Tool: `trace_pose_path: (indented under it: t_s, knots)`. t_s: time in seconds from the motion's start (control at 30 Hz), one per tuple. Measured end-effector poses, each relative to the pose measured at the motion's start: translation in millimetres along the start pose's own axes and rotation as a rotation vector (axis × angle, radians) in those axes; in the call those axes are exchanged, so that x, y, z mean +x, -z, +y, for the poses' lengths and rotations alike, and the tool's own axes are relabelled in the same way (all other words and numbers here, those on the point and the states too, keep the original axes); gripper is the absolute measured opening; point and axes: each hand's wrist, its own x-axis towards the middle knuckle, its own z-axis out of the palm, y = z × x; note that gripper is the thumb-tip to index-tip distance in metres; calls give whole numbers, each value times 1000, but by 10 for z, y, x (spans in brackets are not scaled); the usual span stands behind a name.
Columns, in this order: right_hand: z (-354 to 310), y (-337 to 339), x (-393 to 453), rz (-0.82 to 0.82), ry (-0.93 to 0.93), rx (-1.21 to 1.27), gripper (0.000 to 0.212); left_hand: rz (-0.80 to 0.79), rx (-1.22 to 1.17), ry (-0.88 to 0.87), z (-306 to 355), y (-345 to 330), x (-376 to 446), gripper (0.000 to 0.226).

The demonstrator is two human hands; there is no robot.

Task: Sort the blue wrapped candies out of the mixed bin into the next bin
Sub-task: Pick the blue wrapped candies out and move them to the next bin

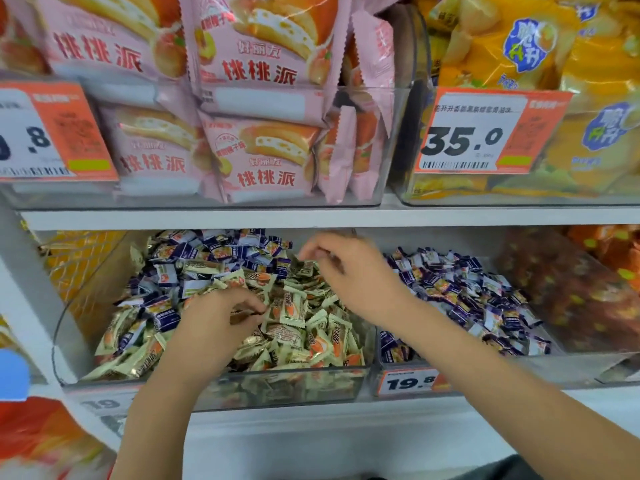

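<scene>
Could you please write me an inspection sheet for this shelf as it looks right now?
Surface: white shelf carrying clear bins side by side.
Job's things: mixed bin holds cream and blue wrapped candies together; next bin, to its right, holds almost only blue ones.
Clutter: price tag on the next bin's front.
Grippers: left hand and right hand both over the mixed bin, fingers curled into the pile; what they pinch cannot be told.
Cables: nothing seen.
Surroundings: upper shelf with pink pie packs, yellow snack bags and a 35.0 price card.
</scene>
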Motion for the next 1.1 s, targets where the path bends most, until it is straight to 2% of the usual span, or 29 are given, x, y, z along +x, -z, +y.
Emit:
trace_pose_path:
  t_s: [0.07, 0.13, 0.27, 0.37, 0.5, 0.67, 0.83, 1.1]
  knots:
    - [-75, -256, 326, -208, -29, -95, 34, 5, 7, 0, -18, 6, -13, 14]
    - [-36, -477, 667, -342, -122, -182, 51, 4, -11, 8, -41, 21, -28, 15]
    - [159, -877, 1119, -416, -317, -109, 75, 18, -51, 2, -113, 46, -8, 11]
    - [240, -1195, 1170, -439, -253, -123, 90, 9, -29, -27, -128, 52, 6, 13]
    - [355, -1362, 1147, -276, -249, -98, 79, 3, -25, -50, -158, 75, 10, 13]
    - [404, -1314, 1131, -181, -232, 5, 54, 8, -34, -38, -154, 77, 2, 11]
    - [301, -1058, 1073, -227, -365, 106, 66, 11, -25, -29, -153, 82, 18, 10]
    - [-8, -451, 620, -249, -436, 237, 64, 30, 4, -36, -107, 76, -26, 10]
